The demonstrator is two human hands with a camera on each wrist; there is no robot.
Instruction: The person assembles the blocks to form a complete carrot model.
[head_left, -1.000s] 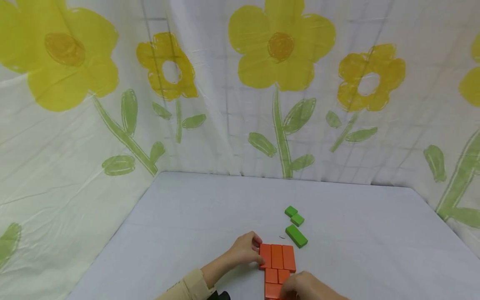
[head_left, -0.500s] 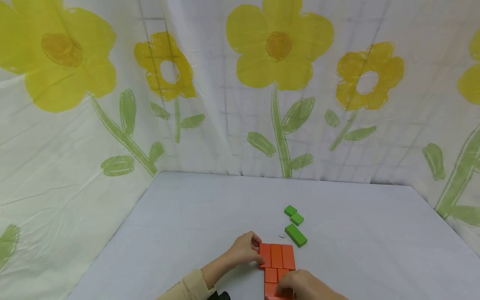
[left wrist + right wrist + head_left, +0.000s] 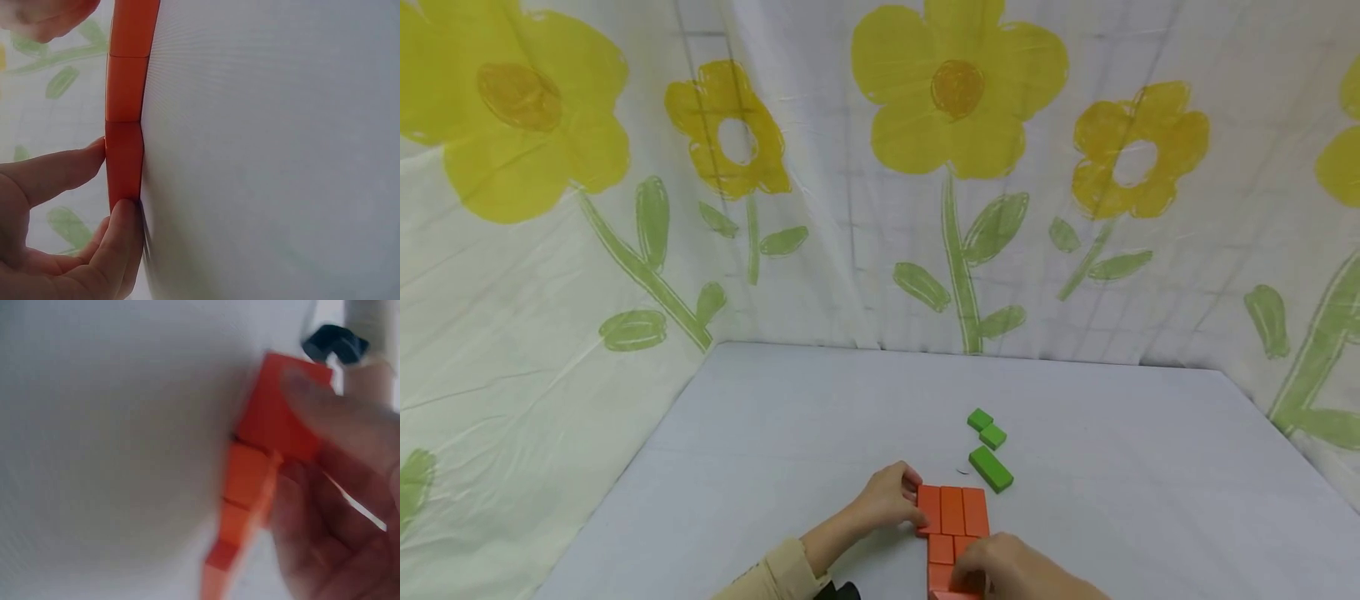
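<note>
Orange-red rectangular blocks lie close together on the white table. Three long ones stand side by side in the far row, with smaller blocks joined on the near side. My left hand (image 3: 883, 500) holds the leftmost long block (image 3: 124, 159), thumb and fingertips at its edges in the left wrist view. At the near end, my right hand (image 3: 1003, 567) pinches a red block (image 3: 265, 419), its thumb across the broad face and its fingers behind. That block meets the end of the row of smaller orange blocks (image 3: 245, 474). The right wrist view is blurred, and the right hand covers part of the near blocks.
Beyond the orange blocks lie a long green block (image 3: 991, 469) and two small green blocks (image 3: 980, 419). A small thin curved mark shows on the table (image 3: 820, 417) near them. A flower-printed curtain (image 3: 842, 167) hangs behind and along the left side.
My right hand has shifted slightly left and away from me, and the edge of a red block now shows under it at the bottom of the view. The left hand has stayed in place.
</note>
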